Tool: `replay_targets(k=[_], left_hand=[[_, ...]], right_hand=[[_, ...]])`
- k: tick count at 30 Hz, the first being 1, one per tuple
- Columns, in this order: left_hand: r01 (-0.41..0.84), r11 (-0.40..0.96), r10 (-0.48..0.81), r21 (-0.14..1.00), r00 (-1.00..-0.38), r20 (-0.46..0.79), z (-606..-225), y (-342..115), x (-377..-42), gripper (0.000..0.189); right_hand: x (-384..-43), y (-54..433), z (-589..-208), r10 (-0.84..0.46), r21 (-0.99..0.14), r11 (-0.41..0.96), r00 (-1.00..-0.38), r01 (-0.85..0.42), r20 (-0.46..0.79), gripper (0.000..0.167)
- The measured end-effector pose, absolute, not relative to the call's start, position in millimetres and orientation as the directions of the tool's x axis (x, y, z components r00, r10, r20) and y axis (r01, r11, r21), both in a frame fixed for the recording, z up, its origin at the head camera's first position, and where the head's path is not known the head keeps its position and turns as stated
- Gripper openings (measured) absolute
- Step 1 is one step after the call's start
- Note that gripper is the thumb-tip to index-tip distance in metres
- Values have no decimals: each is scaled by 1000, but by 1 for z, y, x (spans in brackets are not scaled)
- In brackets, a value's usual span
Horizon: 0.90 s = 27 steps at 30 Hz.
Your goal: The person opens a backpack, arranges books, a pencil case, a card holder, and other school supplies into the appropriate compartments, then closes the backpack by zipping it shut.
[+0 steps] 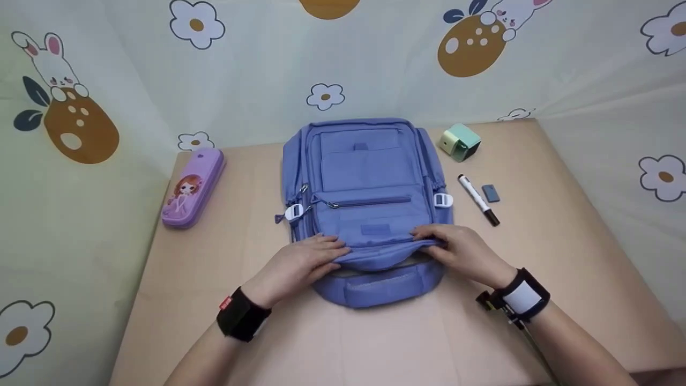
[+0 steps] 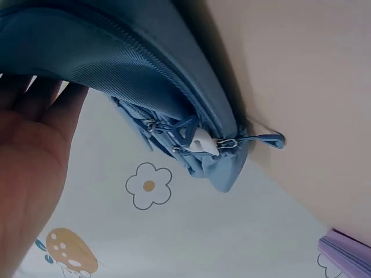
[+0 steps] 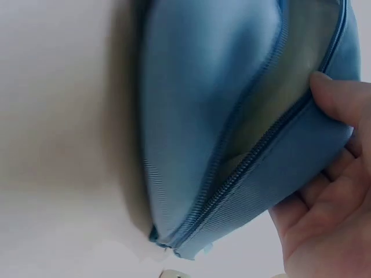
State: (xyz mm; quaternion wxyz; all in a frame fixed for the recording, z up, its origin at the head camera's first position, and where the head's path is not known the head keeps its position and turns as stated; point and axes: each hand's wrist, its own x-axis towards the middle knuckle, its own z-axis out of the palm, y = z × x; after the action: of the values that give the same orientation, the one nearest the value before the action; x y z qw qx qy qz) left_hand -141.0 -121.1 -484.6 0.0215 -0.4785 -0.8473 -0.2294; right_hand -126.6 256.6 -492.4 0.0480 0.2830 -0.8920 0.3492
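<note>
A blue backpack (image 1: 370, 171) lies flat with its front up and its top end toward me. Its main zipper is undone there, and the pale lining (image 3: 264, 107) shows through the gap in the right wrist view. My right hand (image 1: 465, 252) pinches the front edge of this opening, thumb inside and fingers behind the fabric. On the other side, my left hand (image 1: 304, 261) holds the same flap, its fingers laid over the top. The left thumb is out of sight in the left wrist view. Zipper pulls (image 2: 269, 140) dangle near the bag's side.
A purple pencil case (image 1: 193, 187) with a printed girl lies left of the backpack. On the right are a green-and-cream cube-shaped object (image 1: 460, 142), a white marker (image 1: 478, 199) with a dark cap and a small grey-blue block (image 1: 490, 193). Patterned cloth (image 1: 257, 69) hangs behind the table.
</note>
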Motion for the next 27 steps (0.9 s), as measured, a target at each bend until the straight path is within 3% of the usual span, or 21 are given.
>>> replay_targets(k=[12, 19, 27], left_hand=[[859, 461, 828, 222, -507, 242, -502, -119, -135, 36], [867, 458, 833, 195, -495, 246, -506, -119, -132, 34], [818, 524, 805, 239, -567, 175, -497, -112, -127, 45]], right_hand=[[-122, 255, -507, -541, -483, 629, -789, -609, 291, 28], [-120, 255, -509, -573, -480, 638, -788, -602, 227, 28], [-118, 255, -506, -601, -465, 644, -778, -607, 183, 31]])
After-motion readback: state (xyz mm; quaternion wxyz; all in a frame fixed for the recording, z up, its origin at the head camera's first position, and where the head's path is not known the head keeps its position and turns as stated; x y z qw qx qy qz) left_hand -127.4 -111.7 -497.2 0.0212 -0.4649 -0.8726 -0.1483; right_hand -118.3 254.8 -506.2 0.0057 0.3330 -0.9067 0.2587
